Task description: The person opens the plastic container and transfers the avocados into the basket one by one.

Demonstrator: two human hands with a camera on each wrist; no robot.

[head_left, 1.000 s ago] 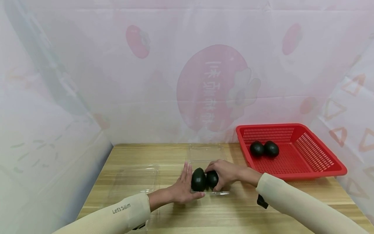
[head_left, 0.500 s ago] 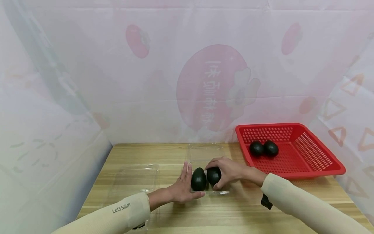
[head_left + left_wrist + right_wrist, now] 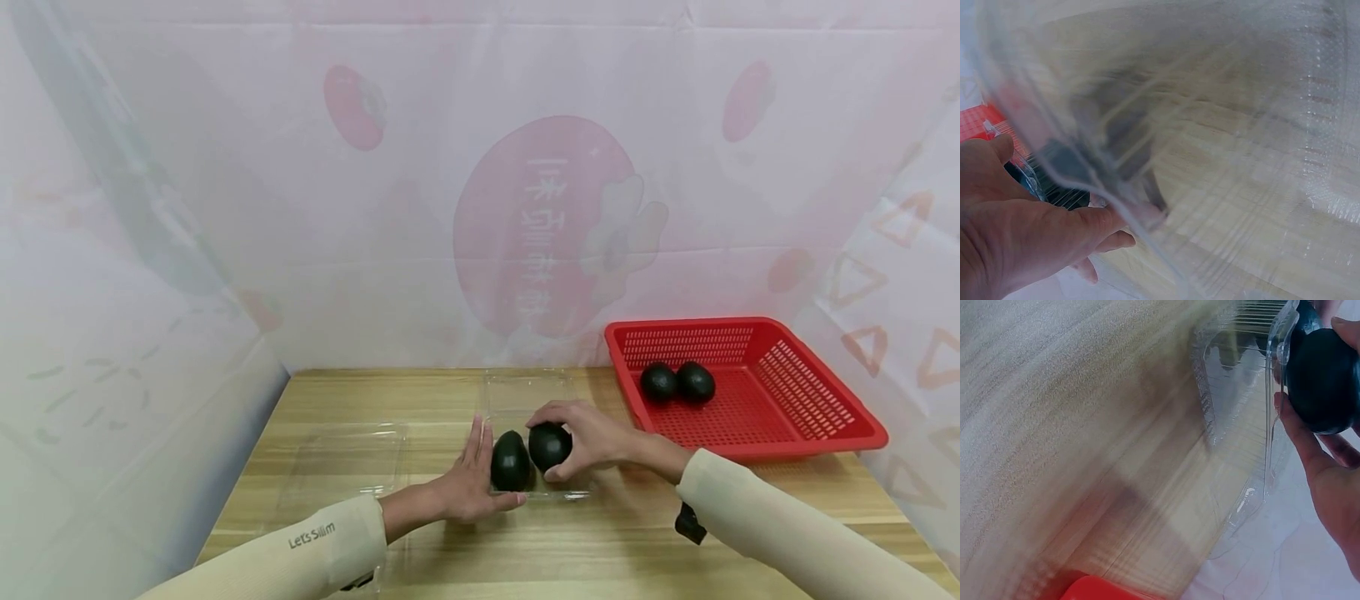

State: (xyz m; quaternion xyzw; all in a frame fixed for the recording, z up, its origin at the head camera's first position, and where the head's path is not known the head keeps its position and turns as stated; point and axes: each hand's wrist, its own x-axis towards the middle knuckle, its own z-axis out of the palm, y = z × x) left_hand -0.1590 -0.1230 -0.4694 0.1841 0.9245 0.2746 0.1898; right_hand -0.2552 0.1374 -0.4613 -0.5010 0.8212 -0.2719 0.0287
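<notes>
A dark green avocado (image 3: 551, 447) is gripped by my right hand (image 3: 592, 442), fingers over its far side and thumb at its near side. It sits at the right part of a clear plastic box (image 3: 573, 495), beside another avocado (image 3: 511, 462) in the box's left part. My left hand (image 3: 471, 487) rests along the box's left side, fingers straight, thumb stretched along the front edge. The right wrist view shows the held avocado (image 3: 1322, 381) at the rim of the clear box (image 3: 1235, 394). Whether it touches the box floor I cannot tell.
A red basket (image 3: 757, 442) stands at the back right with two avocados (image 3: 677, 382) in it. The clear box's lid (image 3: 528, 390) lies open behind it. Another clear plastic container (image 3: 345, 458) lies on the left of the wooden table (image 3: 637, 550).
My right hand has shifted slightly right and up with its avocado, opening a small gap from the other avocado. The left hand has stayed in place.
</notes>
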